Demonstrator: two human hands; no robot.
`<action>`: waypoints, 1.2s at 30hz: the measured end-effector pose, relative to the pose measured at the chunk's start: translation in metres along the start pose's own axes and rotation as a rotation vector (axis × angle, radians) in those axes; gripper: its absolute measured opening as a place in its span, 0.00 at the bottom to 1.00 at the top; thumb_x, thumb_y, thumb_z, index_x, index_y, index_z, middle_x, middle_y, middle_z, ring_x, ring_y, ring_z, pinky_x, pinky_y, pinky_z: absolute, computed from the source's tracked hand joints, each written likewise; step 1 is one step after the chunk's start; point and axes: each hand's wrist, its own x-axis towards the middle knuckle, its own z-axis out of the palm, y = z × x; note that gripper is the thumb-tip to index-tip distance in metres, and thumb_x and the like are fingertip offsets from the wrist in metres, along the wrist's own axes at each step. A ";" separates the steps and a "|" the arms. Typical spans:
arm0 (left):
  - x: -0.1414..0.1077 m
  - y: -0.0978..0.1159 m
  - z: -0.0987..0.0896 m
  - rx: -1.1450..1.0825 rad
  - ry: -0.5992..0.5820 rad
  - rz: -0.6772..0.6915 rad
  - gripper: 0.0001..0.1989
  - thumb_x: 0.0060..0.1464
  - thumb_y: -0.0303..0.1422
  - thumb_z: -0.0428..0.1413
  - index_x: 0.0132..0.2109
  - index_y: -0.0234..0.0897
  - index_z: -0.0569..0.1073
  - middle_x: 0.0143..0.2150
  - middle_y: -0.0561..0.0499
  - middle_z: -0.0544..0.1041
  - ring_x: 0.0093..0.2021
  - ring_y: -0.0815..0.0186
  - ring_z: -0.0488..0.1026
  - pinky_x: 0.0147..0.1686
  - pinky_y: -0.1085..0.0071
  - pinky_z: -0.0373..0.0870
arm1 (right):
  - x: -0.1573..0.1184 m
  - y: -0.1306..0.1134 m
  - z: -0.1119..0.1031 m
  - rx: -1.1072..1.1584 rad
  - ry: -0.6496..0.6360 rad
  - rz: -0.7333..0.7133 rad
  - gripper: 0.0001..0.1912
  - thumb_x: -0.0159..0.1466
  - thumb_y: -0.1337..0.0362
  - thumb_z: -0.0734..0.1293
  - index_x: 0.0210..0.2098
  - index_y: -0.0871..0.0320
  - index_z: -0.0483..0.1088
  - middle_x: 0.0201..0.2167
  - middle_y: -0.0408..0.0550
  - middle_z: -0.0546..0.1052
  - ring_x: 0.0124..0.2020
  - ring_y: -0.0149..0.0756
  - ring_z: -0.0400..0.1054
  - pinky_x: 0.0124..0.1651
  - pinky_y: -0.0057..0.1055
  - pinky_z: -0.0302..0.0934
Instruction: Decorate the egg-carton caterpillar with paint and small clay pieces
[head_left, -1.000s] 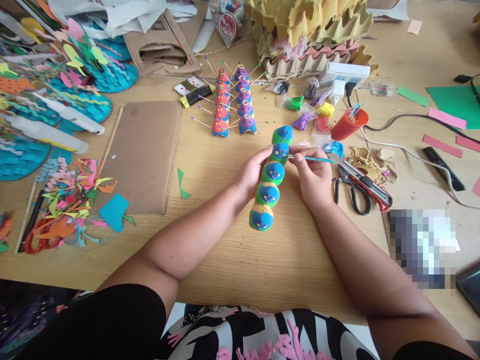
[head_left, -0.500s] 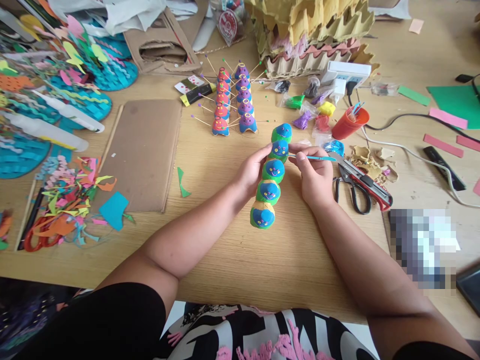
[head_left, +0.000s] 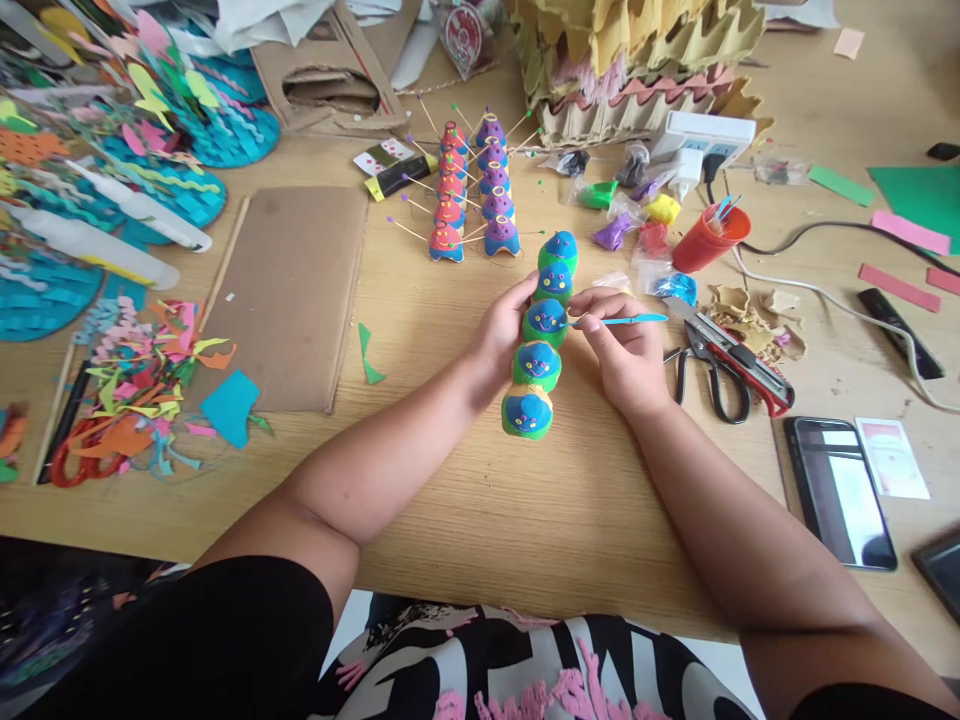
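Note:
My left hand (head_left: 501, 330) is closed on the far left side of an egg-carton strip (head_left: 537, 364). Its several bumps are coated in blue and green clay, and smiling faces with yellow cheeks show on most of them. Between the fingertips of my right hand (head_left: 628, 352) is a thin blue modelling tool (head_left: 636, 319). Its tip is at the right side of the middle bump; whether it presses into the clay I cannot tell. Beyond the strip stand a row of red-and-blue egg-carton figures (head_left: 448, 212) and a row of purple-and-blue ones (head_left: 497, 205), with pin-like sticks poking out.
Right of my right hand lie scissors (head_left: 726, 398), a box cutter (head_left: 750, 362) and a phone (head_left: 841, 492). Farther back are an orange cup (head_left: 711, 240), clay bags and a power strip (head_left: 705, 135). A cardboard sheet (head_left: 289, 290) and paper scraps (head_left: 161, 385) lie left.
The tool tip has gone from the second bump from the far end to the middle one. The strip has shifted slightly away from me, and the view has moved a little.

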 end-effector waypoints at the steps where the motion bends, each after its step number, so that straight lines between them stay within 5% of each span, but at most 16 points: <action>1: 0.000 0.000 0.000 -0.005 -0.009 0.011 0.09 0.68 0.37 0.57 0.43 0.37 0.78 0.32 0.55 0.80 0.32 0.69 0.79 0.39 0.73 0.75 | 0.000 -0.002 0.001 -0.021 -0.001 0.003 0.16 0.64 0.46 0.75 0.33 0.50 0.72 0.44 0.45 0.81 0.49 0.39 0.76 0.57 0.42 0.72; 9: 0.002 -0.002 -0.001 0.019 -0.050 0.069 0.11 0.69 0.34 0.55 0.39 0.36 0.77 0.34 0.54 0.80 0.44 0.66 0.81 0.49 0.72 0.74 | -0.001 -0.006 0.005 -0.051 -0.002 -0.005 0.18 0.63 0.44 0.75 0.32 0.50 0.72 0.44 0.46 0.81 0.51 0.42 0.76 0.59 0.45 0.72; 26: 0.005 -0.003 -0.005 -0.015 -0.108 0.045 0.11 0.68 0.37 0.57 0.37 0.36 0.76 0.31 0.54 0.79 0.34 0.69 0.79 0.44 0.73 0.75 | -0.002 0.000 0.004 -0.032 -0.003 -0.005 0.14 0.65 0.49 0.75 0.35 0.50 0.72 0.45 0.44 0.82 0.50 0.38 0.77 0.58 0.41 0.73; 36: -0.001 -0.002 -0.001 0.028 -0.110 0.056 0.13 0.69 0.36 0.55 0.36 0.35 0.76 0.32 0.53 0.79 0.43 0.65 0.82 0.52 0.70 0.75 | -0.001 -0.002 0.003 -0.009 -0.011 0.001 0.12 0.66 0.52 0.75 0.35 0.51 0.74 0.43 0.44 0.82 0.48 0.36 0.76 0.54 0.37 0.73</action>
